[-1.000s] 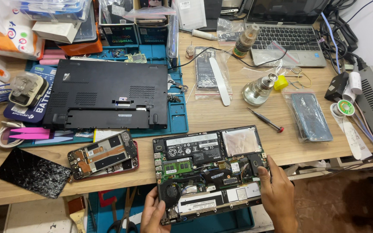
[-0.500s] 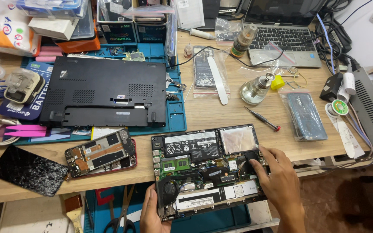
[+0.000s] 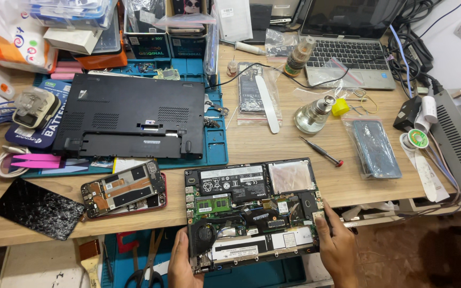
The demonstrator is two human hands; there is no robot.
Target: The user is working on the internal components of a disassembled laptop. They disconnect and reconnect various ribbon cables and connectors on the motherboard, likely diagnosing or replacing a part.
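An opened laptop [image 3: 252, 208], its circuit board, fan and battery exposed, lies at the near edge of the wooden table [image 3: 273, 144] and overhangs it. My left hand [image 3: 183, 264] grips its near left corner beside the round fan. My right hand [image 3: 336, 244] holds its right edge, fingertips resting on a small part at the board's right side.
The black laptop bottom cover [image 3: 126, 116] lies on a blue mat [image 3: 215, 140]. An opened phone [image 3: 124, 189] and a cracked screen [image 3: 37, 208] sit at the left. A screwdriver [image 3: 322, 151], glass bottle [image 3: 311, 115], bagged phone [image 3: 375, 149] and a second laptop [image 3: 345, 45] lie to the right.
My right hand moved up the laptop's right side onto the board, then slid back to the right edge. The view shifted slightly. My left hand kept its hold.
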